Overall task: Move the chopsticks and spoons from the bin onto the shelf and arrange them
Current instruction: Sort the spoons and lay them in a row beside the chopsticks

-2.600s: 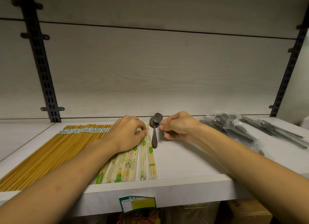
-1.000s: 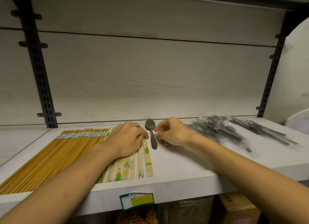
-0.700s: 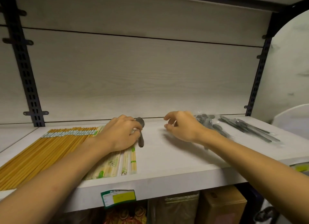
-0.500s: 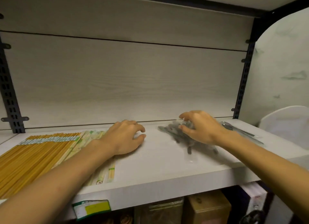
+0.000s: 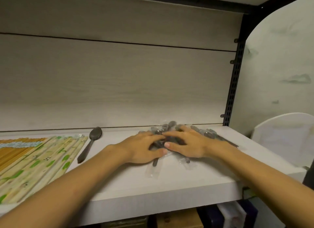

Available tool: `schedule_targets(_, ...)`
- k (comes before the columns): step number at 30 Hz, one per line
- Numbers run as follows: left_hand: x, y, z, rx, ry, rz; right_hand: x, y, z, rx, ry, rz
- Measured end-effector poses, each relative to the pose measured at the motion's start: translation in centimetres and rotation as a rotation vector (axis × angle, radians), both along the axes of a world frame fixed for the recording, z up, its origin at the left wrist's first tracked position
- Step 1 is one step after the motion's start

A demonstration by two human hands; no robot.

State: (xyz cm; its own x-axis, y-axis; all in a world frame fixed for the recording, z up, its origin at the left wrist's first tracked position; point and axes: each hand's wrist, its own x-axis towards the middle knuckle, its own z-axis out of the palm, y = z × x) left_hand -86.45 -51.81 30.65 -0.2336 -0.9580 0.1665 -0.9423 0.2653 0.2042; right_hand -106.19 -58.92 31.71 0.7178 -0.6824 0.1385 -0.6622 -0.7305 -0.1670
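A pile of dark spoons in clear plastic wrappers [image 5: 169, 126] lies on the white shelf [image 5: 169, 185], right of centre. My left hand [image 5: 142, 149] and my right hand [image 5: 186, 144] both rest on top of this pile, fingers spread and meeting over it, hiding its middle. One unwrapped dark spoon [image 5: 91, 142] lies alone to the left, bowl toward the back wall. Beside it sit paper-wrapped chopsticks with green print [image 5: 42, 163], laid side by side. Bare yellow chopsticks [image 5: 11, 153] lie at the far left edge.
A white plastic bin [image 5: 285, 139] stands right of the shelf end. A black slotted upright [image 5: 232, 85] runs up the back right corner. Boxes [image 5: 178, 219] sit on the level below. Bare shelf board shows in front of the pile.
My left hand left the wrapped chopsticks and joined my right hand on the spoon pile. The single spoon now lies alone beside the chopsticks. The view swung right.
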Motion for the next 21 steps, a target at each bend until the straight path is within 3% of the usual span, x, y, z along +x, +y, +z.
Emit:
schedule_targets(3,0.1,0.1,-0.1,-0.029,0.024,0.054,-0.5,-1.3,0.3,-0.013,-0.072,0.062)
schedule_targets(8,0.9,0.0,-1.0,-0.17,0.154,0.177,-0.6,-3.1,-1.0,-0.08,-0.236,-0.013)
schedule_targets(14,0.6,0.3,-1.1,-0.222,0.058,0.299,-0.2,-2.6,-1.8,-0.112,-0.11,-0.033)
schedule_targets(18,0.8,1.0,-1.2,-0.179,0.095,0.166,-0.4,-2.2,-2.0,-0.224,-0.114,-0.101)
schedule_targets(21,0.7,1.0,-1.2,-0.032,0.1,0.051,-0.8,-1.8,-2.0,-0.084,-0.174,0.107)
